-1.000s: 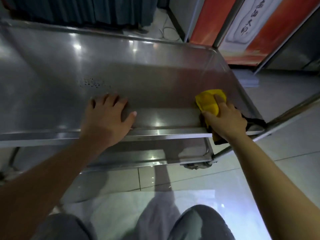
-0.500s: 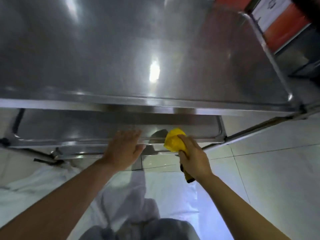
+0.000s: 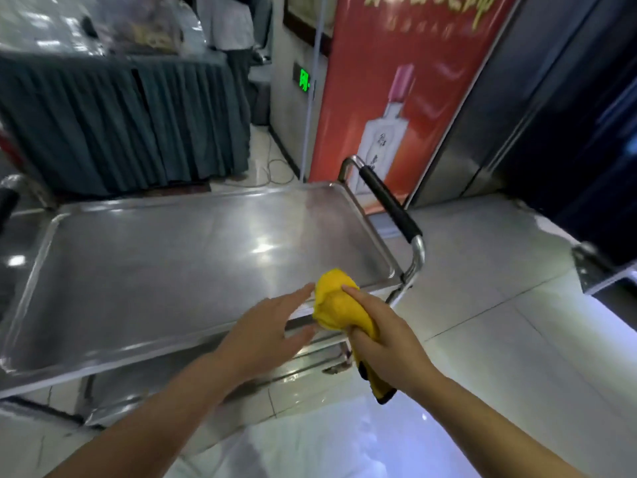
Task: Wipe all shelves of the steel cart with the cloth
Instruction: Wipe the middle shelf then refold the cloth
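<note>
The steel cart's top shelf (image 3: pixel 155 270) fills the middle of the view, shiny and bare. A lower shelf (image 3: pixel 144 391) shows beneath its near edge. My right hand (image 3: pixel 382 336) grips a bunched yellow cloth (image 3: pixel 336 305), held above the top shelf's near right corner; a dark-edged tail of the cloth hangs below my wrist. My left hand (image 3: pixel 265 332) hovers over the near rim with fingers spread, its fingertips reaching toward the cloth and holding nothing.
The cart's black-gripped handle (image 3: pixel 389 205) rises at its right end. A table with a dark pleated skirt (image 3: pixel 131 129) stands behind the cart. A red poster (image 3: pixel 389 98) and a steel door (image 3: pixel 499 115) line the right. Tiled floor (image 3: pixel 499 305) lies to the right.
I have risen from the lower shelf: the view now looks down on the top shelf. Both hands came up, the right still gripping the cloth, the left lifted off the lower rim.
</note>
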A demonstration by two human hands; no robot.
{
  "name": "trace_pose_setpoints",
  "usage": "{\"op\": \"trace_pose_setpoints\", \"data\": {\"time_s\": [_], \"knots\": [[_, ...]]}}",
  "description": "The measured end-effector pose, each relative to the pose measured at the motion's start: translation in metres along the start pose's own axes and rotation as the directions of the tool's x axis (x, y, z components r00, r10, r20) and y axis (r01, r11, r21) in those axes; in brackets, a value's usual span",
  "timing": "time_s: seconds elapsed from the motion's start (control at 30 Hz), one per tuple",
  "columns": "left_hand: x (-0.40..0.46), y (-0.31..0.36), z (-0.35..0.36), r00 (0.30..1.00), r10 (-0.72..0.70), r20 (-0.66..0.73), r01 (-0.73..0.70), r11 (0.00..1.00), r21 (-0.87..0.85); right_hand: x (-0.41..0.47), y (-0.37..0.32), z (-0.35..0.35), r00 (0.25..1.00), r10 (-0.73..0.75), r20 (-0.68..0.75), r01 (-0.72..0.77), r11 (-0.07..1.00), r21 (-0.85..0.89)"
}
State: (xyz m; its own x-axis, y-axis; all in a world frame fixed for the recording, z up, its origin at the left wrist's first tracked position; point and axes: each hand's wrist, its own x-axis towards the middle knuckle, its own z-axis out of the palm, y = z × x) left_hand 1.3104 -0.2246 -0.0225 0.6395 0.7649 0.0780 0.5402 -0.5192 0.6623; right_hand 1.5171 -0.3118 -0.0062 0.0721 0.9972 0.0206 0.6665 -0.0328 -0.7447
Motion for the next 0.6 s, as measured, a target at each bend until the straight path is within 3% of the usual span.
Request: {"op": "trace_pose_setpoints", "data": {"time_s": [0.13,0.3,0.47,0.6], "knots": [[0.038,0.085,-0.023,0.992,0.109,-0.070,-0.122,0.971,-0.207,-0.006,-0.017,-0.073,0.988,-0.088,-0.127,0.089,0.996,0.007],[0.098,0.179,-0.008,0.975,0.212,0.062,-0.141,0.812,-0.566,-0.024,0.006,-0.172,0.966,-0.146,-0.213,0.145,0.989,-0.023],[0.157,0.269,0.051,0.971,0.239,0.006,-0.182,0.755,-0.630,-0.044,0.059,-0.276,0.949,-0.173,-0.265,0.165,0.985,-0.052],[0.195,0.329,0.100,0.972,0.224,-0.067,-0.220,0.782,-0.582,-0.054,0.106,-0.341,0.959,-0.135,-0.250,0.118,0.990,-0.080]]}}
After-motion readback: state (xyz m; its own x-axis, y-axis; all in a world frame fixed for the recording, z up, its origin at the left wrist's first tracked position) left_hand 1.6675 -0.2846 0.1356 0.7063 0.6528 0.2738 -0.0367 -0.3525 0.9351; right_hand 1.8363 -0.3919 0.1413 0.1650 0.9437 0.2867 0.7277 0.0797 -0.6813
